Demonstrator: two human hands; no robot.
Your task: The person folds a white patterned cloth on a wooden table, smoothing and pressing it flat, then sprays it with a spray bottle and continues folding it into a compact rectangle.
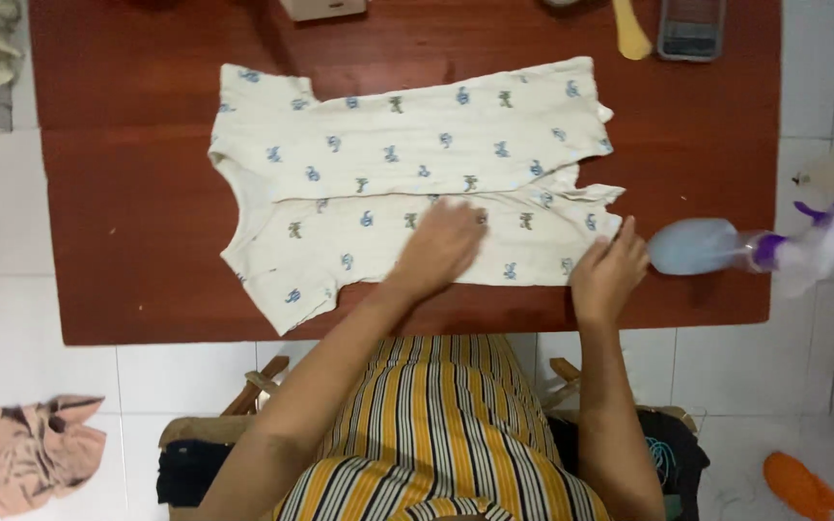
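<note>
A cream garment (407, 183) with a small blue and green print lies spread flat across the middle of the frame on a reddish-brown counter (127, 241), its short sleeves toward the left and its length running toward the right. The left hand (441, 246) rests palm down on the lower half of the cloth, just right of centre, fingers laid together and pressed flat against the fabric; it is somewhat blurred. The right hand (608, 275) sits at the lower right end of the garment, fingers extended and close together, touching the cloth's edge; whether it pinches the hem cannot be told. Just beside that hand, at the right of the frame, a pale blue spray bottle (716, 246) with a purple collar and white trigger lies on its side on the counter. At the upper edge stand a grey rectangular object (691, 27) and a yellowish utensil (631, 37). On the white tiled floor, a crumpled pinkish cloth (39, 449) lies at the lower left and an orange item (803, 485) at the lower right. A striped yellow, black and white garment (446, 425) covers the person's torso.
</note>
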